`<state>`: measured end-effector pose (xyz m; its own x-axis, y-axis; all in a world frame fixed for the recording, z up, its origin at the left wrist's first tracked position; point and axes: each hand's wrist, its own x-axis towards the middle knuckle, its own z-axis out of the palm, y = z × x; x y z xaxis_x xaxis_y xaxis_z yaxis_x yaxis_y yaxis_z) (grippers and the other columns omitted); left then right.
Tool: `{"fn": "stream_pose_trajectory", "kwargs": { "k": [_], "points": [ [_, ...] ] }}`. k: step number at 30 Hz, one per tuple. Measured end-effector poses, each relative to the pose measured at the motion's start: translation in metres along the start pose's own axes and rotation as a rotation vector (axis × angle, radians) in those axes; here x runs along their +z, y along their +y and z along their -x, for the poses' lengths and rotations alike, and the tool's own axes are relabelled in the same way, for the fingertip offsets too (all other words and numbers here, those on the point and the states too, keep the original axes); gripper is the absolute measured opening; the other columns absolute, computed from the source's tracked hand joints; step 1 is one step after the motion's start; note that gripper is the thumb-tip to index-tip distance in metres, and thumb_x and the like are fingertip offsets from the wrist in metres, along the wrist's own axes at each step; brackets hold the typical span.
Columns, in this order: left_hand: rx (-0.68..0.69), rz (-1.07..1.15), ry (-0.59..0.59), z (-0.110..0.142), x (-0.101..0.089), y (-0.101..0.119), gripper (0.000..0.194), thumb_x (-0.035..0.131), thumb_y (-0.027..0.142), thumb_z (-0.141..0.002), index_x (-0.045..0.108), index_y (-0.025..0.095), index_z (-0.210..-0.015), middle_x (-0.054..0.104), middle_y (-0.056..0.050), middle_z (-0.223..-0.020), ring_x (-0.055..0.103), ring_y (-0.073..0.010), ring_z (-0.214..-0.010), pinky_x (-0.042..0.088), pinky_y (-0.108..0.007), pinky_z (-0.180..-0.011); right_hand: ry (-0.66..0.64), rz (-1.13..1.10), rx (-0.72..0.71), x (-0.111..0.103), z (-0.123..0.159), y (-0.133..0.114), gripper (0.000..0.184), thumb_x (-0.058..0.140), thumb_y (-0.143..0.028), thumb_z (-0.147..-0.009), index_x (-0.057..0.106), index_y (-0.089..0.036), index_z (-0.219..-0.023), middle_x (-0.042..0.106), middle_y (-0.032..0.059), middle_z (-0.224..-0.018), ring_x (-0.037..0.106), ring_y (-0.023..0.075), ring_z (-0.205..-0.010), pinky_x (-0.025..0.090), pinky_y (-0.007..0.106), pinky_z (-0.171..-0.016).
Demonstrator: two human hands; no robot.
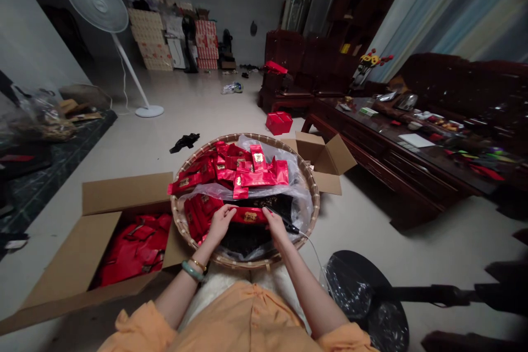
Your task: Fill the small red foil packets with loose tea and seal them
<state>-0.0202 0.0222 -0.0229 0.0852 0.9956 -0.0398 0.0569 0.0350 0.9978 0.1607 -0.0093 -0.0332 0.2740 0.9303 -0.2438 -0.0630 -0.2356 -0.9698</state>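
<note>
Head cam: your left hand (223, 223) and right hand (275, 224) pinch either end of one red packet (252, 215), so it sits right between your fingertips. I'd guess you're partway: a packet pile (264, 177) lies just beyond your fingers in the round basket (315, 203), and red pouches (132, 247) fill the open carton (61, 264) to their left. Can't tell which are finished.

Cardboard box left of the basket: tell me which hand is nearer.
Left. The left hand, at the red packet's left end, is right of the box; the right hand, at the other end, is farther right.
</note>
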Motion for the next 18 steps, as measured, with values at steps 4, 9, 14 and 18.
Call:
{"fn": "stream_pose_trajectory", "kwargs": {
  "k": [4,9,14,18],
  "points": [
    [-0.021,-0.08,0.017,0.004,-0.002,-0.004,0.031,0.058,0.044,-0.069,0.062,0.015,-0.081,0.045,0.008,-0.047,0.052,-0.0118,-0.041,0.04,-0.022,-0.044,0.221,0.405,-0.407,-0.01,-0.001,-0.009,0.047,0.055,-0.06,-0.072,0.059,-0.018,-0.052,0.058,0.0032,-0.057,0.047,0.0174,-0.068,0.036,0.027,-0.066],
    [0.055,-0.235,-0.019,0.009,0.0,-0.001,0.028,0.054,0.04,-0.075,0.063,0.016,-0.084,0.055,0.006,-0.053,0.058,-0.012,-0.043,0.04,-0.022,-0.049,0.243,0.527,-0.465,-0.02,-0.005,-0.013,0.045,0.054,-0.056,-0.075,0.061,-0.018,-0.053,0.057,0.0021,-0.055,0.047,0.0155,-0.063,0.035,0.025,-0.061],
    [0.094,-0.324,-0.052,0.011,0.0,0.001,0.029,0.05,0.04,-0.078,0.063,0.016,-0.088,0.062,0.002,-0.063,0.062,-0.0138,-0.048,0.042,-0.022,-0.051,0.097,0.265,-0.29,-0.02,-0.008,-0.013,0.044,0.058,-0.055,-0.07,0.068,-0.013,-0.061,0.06,0.0004,-0.054,0.051,0.0138,-0.055,0.038,0.023,-0.055],
    [0.038,-0.252,-0.02,0.011,-0.003,-0.001,0.031,0.052,0.042,-0.075,0.064,0.016,-0.087,0.063,0.001,-0.064,0.064,-0.0162,-0.05,0.043,-0.022,-0.048,-0.116,0.098,-0.198,-0.023,-0.003,-0.021,0.042,0.065,-0.054,-0.065,0.067,-0.013,-0.057,0.058,-0.0006,-0.05,0.051,0.0146,-0.055,0.04,0.025,-0.056]
  ]
}}
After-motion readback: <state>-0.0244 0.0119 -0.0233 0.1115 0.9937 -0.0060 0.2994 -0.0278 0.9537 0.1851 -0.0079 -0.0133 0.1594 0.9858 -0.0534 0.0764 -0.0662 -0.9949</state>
